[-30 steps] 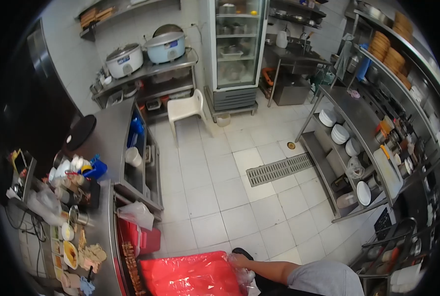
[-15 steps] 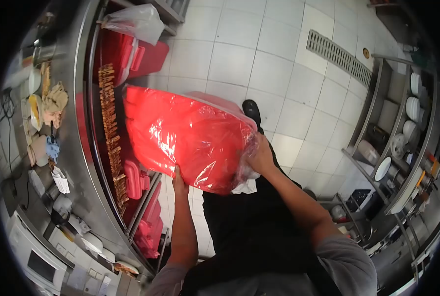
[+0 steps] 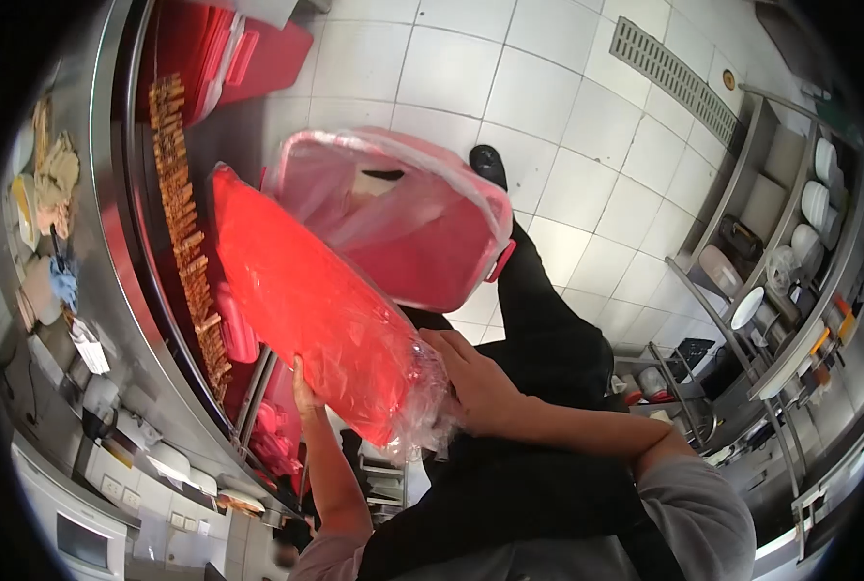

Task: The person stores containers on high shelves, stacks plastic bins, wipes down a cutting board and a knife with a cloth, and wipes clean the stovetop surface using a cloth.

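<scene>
The left hand [image 3: 308, 387] and right hand [image 3: 478, 383] have fingers closed on a long, shiny, red plastic-wrapped bundle [image 3: 301, 305] beside a rectangular pink plastic bin [image 3: 441, 247].

Long red pack [image 3: 306, 300] in glossy clear wrapping [image 3: 422, 412]
Held aslant between the left hand [image 3: 308, 387] and right hand [image 3: 478, 387], its wrapping loose and crumpled at the end nearest the person

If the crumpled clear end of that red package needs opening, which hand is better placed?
Right hand, I'd judge: it is at the crumpled clear end of the red package, while the left hand holds the package's side edge, farther from that end.
</scene>
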{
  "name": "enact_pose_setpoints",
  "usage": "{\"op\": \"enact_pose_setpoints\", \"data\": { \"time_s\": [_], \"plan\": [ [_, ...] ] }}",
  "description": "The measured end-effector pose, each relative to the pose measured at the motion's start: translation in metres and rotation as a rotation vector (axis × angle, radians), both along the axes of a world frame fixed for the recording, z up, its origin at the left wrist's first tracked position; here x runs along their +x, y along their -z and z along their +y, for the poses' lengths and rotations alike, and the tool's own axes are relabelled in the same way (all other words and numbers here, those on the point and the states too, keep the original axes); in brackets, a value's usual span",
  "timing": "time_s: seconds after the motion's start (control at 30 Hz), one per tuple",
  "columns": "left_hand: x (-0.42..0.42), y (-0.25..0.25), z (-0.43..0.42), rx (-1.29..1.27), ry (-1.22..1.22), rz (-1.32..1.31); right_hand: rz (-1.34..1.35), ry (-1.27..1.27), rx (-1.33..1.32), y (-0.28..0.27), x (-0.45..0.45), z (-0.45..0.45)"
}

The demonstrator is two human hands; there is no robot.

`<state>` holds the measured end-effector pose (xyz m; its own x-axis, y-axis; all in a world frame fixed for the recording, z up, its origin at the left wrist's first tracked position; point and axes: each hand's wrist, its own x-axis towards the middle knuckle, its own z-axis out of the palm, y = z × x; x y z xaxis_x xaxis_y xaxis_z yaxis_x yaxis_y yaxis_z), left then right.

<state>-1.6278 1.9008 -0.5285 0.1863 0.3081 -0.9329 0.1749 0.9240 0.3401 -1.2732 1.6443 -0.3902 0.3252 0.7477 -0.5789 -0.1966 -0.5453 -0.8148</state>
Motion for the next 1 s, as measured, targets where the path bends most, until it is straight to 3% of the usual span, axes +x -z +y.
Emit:
{"op": "enact_pose_setpoints", "data": {
  "time_s": [0.1, 0.2, 0.23, 0.33, 0.37, 0.4, 0.47, 0.5, 0.53, 0.63, 0.67, 0.7, 0.8, 0.83, 1.0],
  "plan": [
    [-0.054, 0.017, 0.006, 0.029, -0.02, 0.017, 0.086, -0.066, -0.03, 0.005, -0.009, 0.0],
    [-0.062, 0.032, -0.003, 0.07, -0.044, 0.016, -0.063, -0.059, 0.071, 0.015, -0.015, -0.007],
    [-0.055, 0.038, -0.005, 0.084, -0.055, 0.018, -0.06, -0.069, -0.015, 0.015, -0.011, -0.007],
    [0.003, 0.028, -0.017, 0.152, -0.072, 0.004, -0.087, 0.112, -0.062, 0.067, -0.006, -0.037],
    [0.023, 0.03, -0.024, 0.196, -0.098, 0.11, -0.05, 0.171, -0.186, 0.071, 0.011, -0.03],
    [0.044, 0.025, -0.029, 0.185, -0.061, 0.039, -0.015, 0.231, -0.31, 0.076, 0.029, -0.025],
    [0.088, 0.039, -0.05, 0.188, -0.091, 0.061, -0.145, 0.37, -0.203, 0.133, 0.041, -0.058],
    [0.105, 0.046, -0.059, 0.221, 0.011, 0.038, -0.135, 0.388, -0.249, 0.161, 0.048, -0.08],
    [0.122, 0.048, -0.066, 0.213, 0.182, 0.185, -0.128, 0.41, -0.298, 0.184, 0.055, -0.096],
    [0.143, 0.066, -0.095, 0.38, 0.201, 0.257, -0.355, 0.527, -0.179, 0.217, 0.069, -0.096],
    [0.148, 0.069, -0.098, 0.437, 0.199, 0.276, -0.179, 0.554, -0.173, 0.246, 0.066, -0.113],
    [0.157, 0.07, -0.1, 0.478, 0.027, 0.271, -0.004, 0.575, -0.166, 0.288, 0.059, -0.137],
    [0.141, 0.088, -0.081, 0.179, -0.17, 0.049, 0.104, 0.49, -0.092, 0.246, 0.058, -0.057],
    [0.134, 0.097, -0.066, 0.184, -0.158, 0.075, 0.298, 0.612, -0.062, 0.245, 0.058, -0.036],
    [0.124, 0.103, 0.015, 0.328, -0.126, 0.083, 0.382, 0.561, 0.227, 0.259, 0.038, 0.041]
  ]
}}
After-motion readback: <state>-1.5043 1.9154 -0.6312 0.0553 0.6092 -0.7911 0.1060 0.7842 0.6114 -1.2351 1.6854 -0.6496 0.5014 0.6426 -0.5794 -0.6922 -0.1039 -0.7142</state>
